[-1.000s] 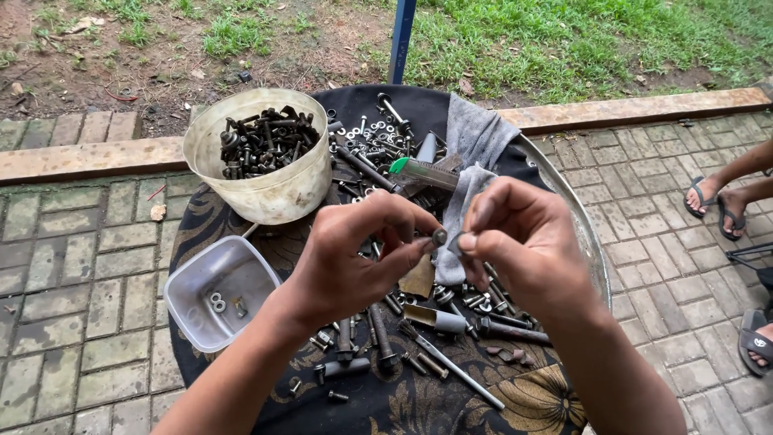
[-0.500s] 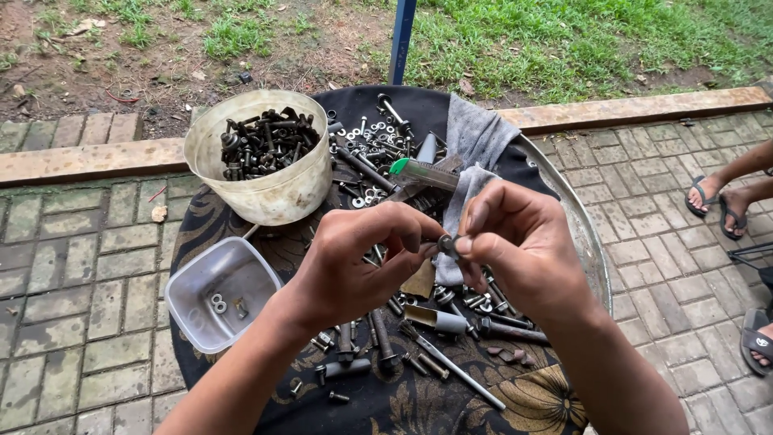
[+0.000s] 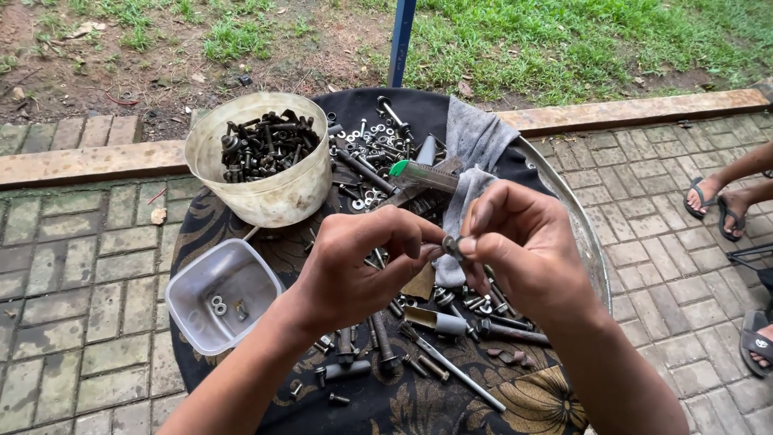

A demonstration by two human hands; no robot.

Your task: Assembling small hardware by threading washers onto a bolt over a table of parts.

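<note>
Outdoors, on grey paving bricks [image 3: 72, 274] with grass [image 3: 596, 40] across the top of the frame. In the middle, a round counter [image 3: 592, 250] under a dark patterned cloth [image 3: 451, 403], covered with loose bolts and screws [image 3: 419, 354].

Left hand [image 3: 354, 270] and right hand [image 3: 515, 254] meeting in the centre of the frame, fingers of both closing on one small metal nut or washer [image 3: 448, 244] and pinching it from each side. Too small to tell which of the two, or whether threaded onto anything.

Sitting at upper left of the counter, a cream bucket [image 3: 270, 197] full of dark bolts. Lying at lower left, a clear plastic tub [image 3: 221, 298] with a few washers inside. Resting behind the hands, a grey rag [image 3: 475, 141] and a tool with a green tip [image 3: 419, 171]. Showing at the right edge, another person's feet in sandals [image 3: 708, 201].

Possibly going wrong: the tiny piece slipping out of the pinch, because of being held only by fingertips. Probably dropping into the pile below and getting lost among all the look-alike bits, or rolling off onto the bricks.
</note>
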